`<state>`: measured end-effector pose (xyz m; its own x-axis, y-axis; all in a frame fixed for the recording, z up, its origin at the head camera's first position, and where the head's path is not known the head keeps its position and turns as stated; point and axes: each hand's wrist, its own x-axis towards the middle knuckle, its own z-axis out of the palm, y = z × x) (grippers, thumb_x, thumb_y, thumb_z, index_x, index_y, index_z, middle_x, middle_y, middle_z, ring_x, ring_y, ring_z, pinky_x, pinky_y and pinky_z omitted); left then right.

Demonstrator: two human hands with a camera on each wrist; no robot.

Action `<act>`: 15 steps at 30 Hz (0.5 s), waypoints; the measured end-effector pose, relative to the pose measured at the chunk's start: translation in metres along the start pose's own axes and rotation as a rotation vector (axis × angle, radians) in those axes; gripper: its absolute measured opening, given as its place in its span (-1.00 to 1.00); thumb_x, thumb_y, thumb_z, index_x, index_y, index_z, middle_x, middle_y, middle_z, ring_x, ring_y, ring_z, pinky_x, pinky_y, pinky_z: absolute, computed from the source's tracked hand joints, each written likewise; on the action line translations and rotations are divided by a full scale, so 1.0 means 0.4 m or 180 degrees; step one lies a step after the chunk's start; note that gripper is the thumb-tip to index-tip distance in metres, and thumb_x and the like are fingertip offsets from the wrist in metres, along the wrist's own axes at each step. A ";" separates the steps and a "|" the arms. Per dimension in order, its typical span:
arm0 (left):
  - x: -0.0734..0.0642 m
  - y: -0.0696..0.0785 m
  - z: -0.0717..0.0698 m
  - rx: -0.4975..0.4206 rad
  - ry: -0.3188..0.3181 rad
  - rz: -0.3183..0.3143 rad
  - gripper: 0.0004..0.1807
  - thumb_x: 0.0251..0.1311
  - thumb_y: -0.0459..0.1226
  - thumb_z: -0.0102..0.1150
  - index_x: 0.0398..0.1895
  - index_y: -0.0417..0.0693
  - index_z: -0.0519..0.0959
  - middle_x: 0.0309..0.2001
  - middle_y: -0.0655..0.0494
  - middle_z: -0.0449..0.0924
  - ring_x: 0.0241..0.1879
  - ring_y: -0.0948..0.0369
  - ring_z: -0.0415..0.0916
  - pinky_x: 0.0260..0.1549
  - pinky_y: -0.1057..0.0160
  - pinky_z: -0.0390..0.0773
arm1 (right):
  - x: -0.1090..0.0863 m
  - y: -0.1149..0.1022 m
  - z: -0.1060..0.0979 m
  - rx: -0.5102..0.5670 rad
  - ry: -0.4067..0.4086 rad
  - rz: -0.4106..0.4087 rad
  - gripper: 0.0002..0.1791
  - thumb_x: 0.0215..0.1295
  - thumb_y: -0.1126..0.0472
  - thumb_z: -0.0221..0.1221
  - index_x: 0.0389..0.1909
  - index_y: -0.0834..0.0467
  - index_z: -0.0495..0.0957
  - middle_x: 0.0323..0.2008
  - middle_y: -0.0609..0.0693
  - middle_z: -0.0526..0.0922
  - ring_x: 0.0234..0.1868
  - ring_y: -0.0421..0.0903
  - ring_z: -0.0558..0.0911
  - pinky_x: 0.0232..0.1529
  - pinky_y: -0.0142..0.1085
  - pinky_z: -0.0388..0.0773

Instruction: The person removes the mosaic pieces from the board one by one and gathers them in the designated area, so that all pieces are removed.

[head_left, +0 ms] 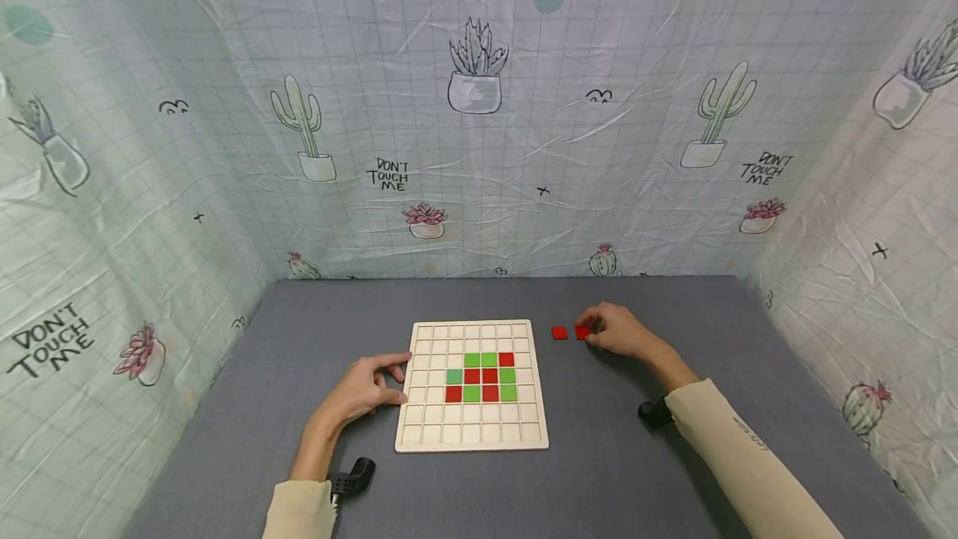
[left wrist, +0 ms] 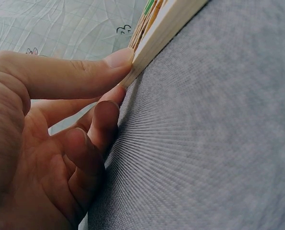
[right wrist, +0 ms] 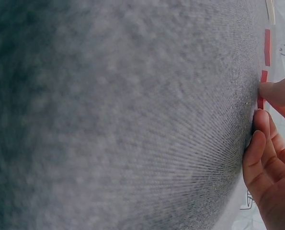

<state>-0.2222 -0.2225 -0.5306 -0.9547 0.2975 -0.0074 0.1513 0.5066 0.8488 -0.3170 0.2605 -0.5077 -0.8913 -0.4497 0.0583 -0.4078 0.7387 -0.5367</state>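
A square wooden grid board (head_left: 471,435) lies on the table, with red and green square tiles set in its middle and right cells. My left hand (head_left: 359,389) rests at its left edge, index finger stretched to the upper part and thumb lower down. In the left wrist view that thumb touches the board's side (left wrist: 154,45), the other fingers loosely bent below. Right of the board, my right hand (head_left: 617,331) pinches a red square tile (head_left: 581,332) at the tabletop; its thumb covers part of the tile in the right wrist view. Another red tile (head_left: 559,333) lies just left of it.
Grey cloth covers the table (head_left: 479,493). A pale curtain (head_left: 479,156) printed with cacti and pots hangs behind and on both sides. Black wrist cameras sit at the left cuff (head_left: 353,477) and right cuff (head_left: 655,413).
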 end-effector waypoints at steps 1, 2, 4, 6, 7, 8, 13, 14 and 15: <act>0.000 0.000 0.000 0.0002 0.0002 0.0004 -0.23 -0.01 -0.38 0.52 0.38 -0.15 0.53 -0.17 -0.05 0.61 -0.75 0.36 0.17 -0.73 0.31 0.36 | 0.000 0.000 0.000 0.0003 -0.0002 0.0002 -0.70 0.22 0.37 0.32 -0.02 0.26 0.72 -0.17 0.13 0.69 -0.27 -0.09 0.61 -0.31 -0.24 0.58; -0.001 0.000 0.000 0.0005 0.0002 0.0007 -0.23 0.00 -0.38 0.53 0.38 -0.15 0.53 -0.17 -0.05 0.61 -0.75 0.37 0.17 -0.73 0.31 0.36 | 0.001 -0.001 0.000 0.0004 -0.0002 0.0004 -0.70 0.22 0.38 0.32 -0.02 0.26 0.72 -0.17 0.13 0.68 -0.27 -0.09 0.61 -0.31 -0.24 0.58; -0.001 0.000 -0.001 -0.0001 -0.0001 0.0016 -0.23 0.00 -0.38 0.53 0.38 -0.15 0.53 -0.17 -0.06 0.61 -0.75 0.37 0.18 -0.73 0.31 0.36 | 0.001 -0.001 -0.001 0.0007 -0.0010 0.0003 -0.70 0.22 0.38 0.32 -0.02 0.26 0.72 -0.17 0.12 0.68 -0.27 -0.09 0.61 -0.31 -0.25 0.58; -0.002 0.000 -0.001 -0.0007 -0.0005 0.0021 -0.23 0.00 -0.38 0.53 0.39 -0.16 0.52 -0.16 -0.07 0.61 -0.75 0.37 0.18 -0.73 0.31 0.36 | 0.002 -0.001 -0.002 0.0001 -0.0019 -0.0006 -0.70 0.21 0.38 0.32 -0.01 0.26 0.72 -0.17 0.12 0.69 -0.27 -0.09 0.61 -0.31 -0.24 0.58; -0.003 0.001 -0.002 -0.0018 -0.0009 0.0022 -0.23 0.01 -0.37 0.52 0.39 -0.16 0.52 -0.16 -0.07 0.61 -0.75 0.37 0.18 -0.73 0.31 0.36 | 0.003 -0.002 -0.002 -0.0009 -0.0024 -0.0020 -0.69 0.21 0.37 0.33 -0.01 0.26 0.72 -0.17 0.12 0.69 -0.26 -0.09 0.61 -0.30 -0.24 0.58; -0.004 0.001 -0.002 -0.0024 -0.0012 0.0020 -0.23 0.01 -0.37 0.52 0.39 -0.16 0.52 -0.15 -0.07 0.61 -0.74 0.36 0.19 -0.73 0.31 0.36 | 0.003 -0.002 -0.003 -0.0026 -0.0029 -0.0038 -0.69 0.20 0.37 0.33 -0.01 0.26 0.72 -0.17 0.12 0.69 -0.26 -0.08 0.62 -0.30 -0.23 0.59; -0.006 0.002 -0.002 -0.0022 -0.0023 0.0005 -0.23 0.02 -0.37 0.52 0.40 -0.15 0.51 -0.14 -0.08 0.61 -0.74 0.36 0.20 -0.72 0.31 0.36 | 0.001 -0.006 -0.010 -0.0085 -0.0022 -0.0008 -0.66 0.19 0.33 0.34 0.01 0.25 0.71 -0.14 0.14 0.70 -0.23 -0.05 0.65 -0.23 -0.16 0.62; -0.006 0.002 -0.002 -0.0013 -0.0028 0.0004 -0.23 0.02 -0.36 0.52 0.40 -0.14 0.51 -0.14 -0.08 0.61 -0.74 0.36 0.20 -0.72 0.31 0.37 | -0.001 -0.008 -0.013 -0.0096 -0.0017 0.0006 -0.66 0.19 0.33 0.33 0.02 0.25 0.71 -0.13 0.14 0.71 -0.22 -0.05 0.65 -0.22 -0.15 0.62; -0.006 0.002 -0.002 -0.0015 -0.0026 -0.0001 -0.23 0.02 -0.36 0.52 0.40 -0.14 0.51 -0.14 -0.08 0.62 -0.74 0.36 0.20 -0.72 0.31 0.37 | -0.001 -0.010 -0.015 -0.0106 -0.0008 0.0018 -0.66 0.19 0.32 0.33 0.02 0.24 0.71 -0.12 0.14 0.70 -0.22 -0.05 0.65 -0.21 -0.14 0.62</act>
<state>-0.2200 -0.2237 -0.5295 -0.9526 0.3039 -0.0119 0.1498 0.5030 0.8512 -0.3160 0.2607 -0.5005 -0.8931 -0.4467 0.0533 -0.4092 0.7576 -0.5086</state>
